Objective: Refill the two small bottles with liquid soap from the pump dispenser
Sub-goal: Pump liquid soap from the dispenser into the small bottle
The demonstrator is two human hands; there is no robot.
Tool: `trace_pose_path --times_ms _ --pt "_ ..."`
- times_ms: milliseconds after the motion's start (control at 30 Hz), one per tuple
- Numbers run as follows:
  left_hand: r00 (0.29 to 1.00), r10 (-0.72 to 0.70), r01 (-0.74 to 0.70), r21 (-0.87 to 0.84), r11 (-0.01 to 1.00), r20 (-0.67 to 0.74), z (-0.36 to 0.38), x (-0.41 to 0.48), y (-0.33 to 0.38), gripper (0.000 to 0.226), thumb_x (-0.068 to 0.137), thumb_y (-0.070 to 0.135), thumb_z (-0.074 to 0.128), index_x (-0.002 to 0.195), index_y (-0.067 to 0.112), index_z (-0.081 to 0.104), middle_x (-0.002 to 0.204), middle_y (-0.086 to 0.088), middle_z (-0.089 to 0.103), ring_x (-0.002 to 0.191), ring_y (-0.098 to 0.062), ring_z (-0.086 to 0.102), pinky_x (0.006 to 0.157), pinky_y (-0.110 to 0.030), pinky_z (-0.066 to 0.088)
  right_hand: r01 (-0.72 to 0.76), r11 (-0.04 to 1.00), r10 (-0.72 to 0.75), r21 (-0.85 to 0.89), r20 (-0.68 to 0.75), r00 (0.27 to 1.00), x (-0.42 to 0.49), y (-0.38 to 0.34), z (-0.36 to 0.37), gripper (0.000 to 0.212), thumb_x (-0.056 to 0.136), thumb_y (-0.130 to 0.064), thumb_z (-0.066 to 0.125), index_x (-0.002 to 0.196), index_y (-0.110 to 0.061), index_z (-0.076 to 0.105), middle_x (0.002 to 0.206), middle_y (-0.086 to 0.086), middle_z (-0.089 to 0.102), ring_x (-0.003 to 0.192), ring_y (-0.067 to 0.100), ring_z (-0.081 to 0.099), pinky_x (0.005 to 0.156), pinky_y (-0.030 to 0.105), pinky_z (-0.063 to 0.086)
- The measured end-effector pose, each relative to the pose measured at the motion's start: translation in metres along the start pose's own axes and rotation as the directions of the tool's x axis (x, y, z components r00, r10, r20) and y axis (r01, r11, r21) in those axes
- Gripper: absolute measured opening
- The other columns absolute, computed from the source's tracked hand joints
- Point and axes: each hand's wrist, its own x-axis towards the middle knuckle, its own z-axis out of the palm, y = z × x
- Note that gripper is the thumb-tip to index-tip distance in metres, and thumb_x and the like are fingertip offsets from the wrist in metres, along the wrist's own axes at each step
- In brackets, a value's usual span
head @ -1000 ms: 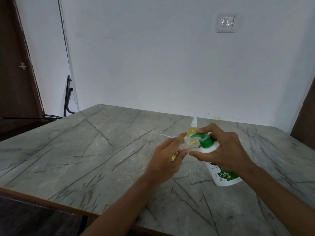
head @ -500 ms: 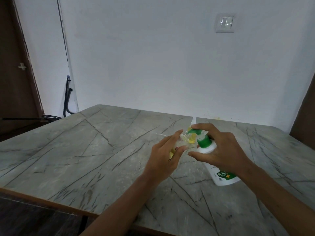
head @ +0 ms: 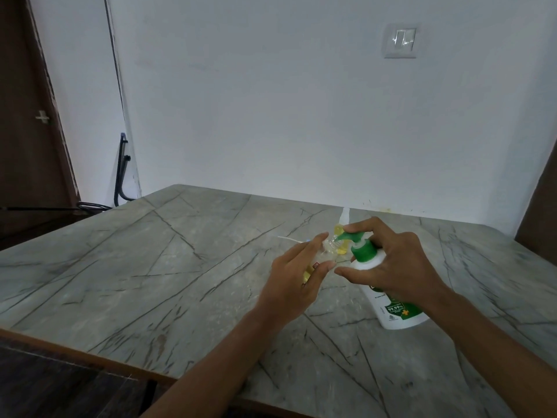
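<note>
At the far left stands a dark door, and a black bent bar leans where the wall meets the grey veined table. A thin white tube lies on the tabletop just past your fingertips.

Your left hand pinches the small bottle between its thumb and curled fingers. It holds the bottle tilted above the table with the open mouth up and to the right. A little yellow liquid shows at the low end, against your palm. The mouth sits right under the tip of the green pump head. You cannot tell whether the two touch.

Just behind that nozzle the second small bottle stands upright on the table, part filled with yellow and topped by a pale cap.

Your right hand wraps the pump dispenser. The index finger is curled over the top of the pump head, the thumb is pressed to the white shoulder, and the other fingers are round the far side. The dispenser leans with its head toward your left hand and its base low on the tabletop near your right wrist.

High on the wall to the right is a light switch.
</note>
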Motion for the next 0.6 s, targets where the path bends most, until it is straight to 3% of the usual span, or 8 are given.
trace_pose_path --times_ms 67,233,400,600 --pt "1.0 0.003 -0.003 -0.002 1.0 0.011 0.0008 -0.0009 -0.0001 0.046 0.094 0.028 0.057 0.134 0.007 0.05 0.113 -0.007 0.064 0.096 -0.007 0.06 0.079 -0.019 0.053 -0.004 1.0 0.004 0.006 -0.01 1.0 -0.0003 -0.0013 -0.0002 0.058 0.06 -0.058 0.08 0.109 -0.043 0.054 0.085 -0.034 0.06 0.07 -0.011 0.066 0.056 0.002 0.047" --pt "1.0 -0.003 0.002 0.035 0.999 0.023 0.0012 -0.0005 0.0018 0.047 0.093 0.028 0.057 0.134 0.007 0.05 0.115 -0.007 0.064 0.097 0.003 0.052 0.083 -0.004 0.043 0.001 1.0 -0.001 -0.002 -0.032 0.999 0.0002 -0.0019 -0.0003 0.056 0.059 -0.061 0.08 0.106 -0.047 0.052 0.086 -0.036 0.06 0.073 -0.015 0.064 0.06 0.001 0.046" --pt "0.999 -0.021 0.022 0.042 0.999 -0.027 -0.0018 0.002 0.003 0.045 0.093 0.025 0.061 0.134 0.01 0.051 0.113 -0.005 0.066 0.096 0.002 0.054 0.081 -0.003 0.043 0.016 0.999 -0.016 -0.04 0.014 1.0 -0.0011 0.0019 0.0001 0.071 0.062 -0.064 0.08 0.123 -0.055 0.045 0.087 -0.025 0.068 0.079 -0.002 0.068 0.067 0.009 0.052" --pt "0.999 -0.027 0.028 0.037 0.999 -0.024 -0.0032 0.0032 0.0048 0.042 0.094 0.025 0.059 0.133 0.011 0.051 0.116 -0.006 0.065 0.099 -0.001 0.056 0.082 -0.004 0.043 0.05 0.998 -0.048 -0.04 0.042 0.998 -0.0006 0.005 0.0005 0.07 0.066 -0.064 0.075 0.126 -0.057 0.04 0.093 -0.032 0.063 0.081 -0.001 0.068 0.068 0.013 0.054"
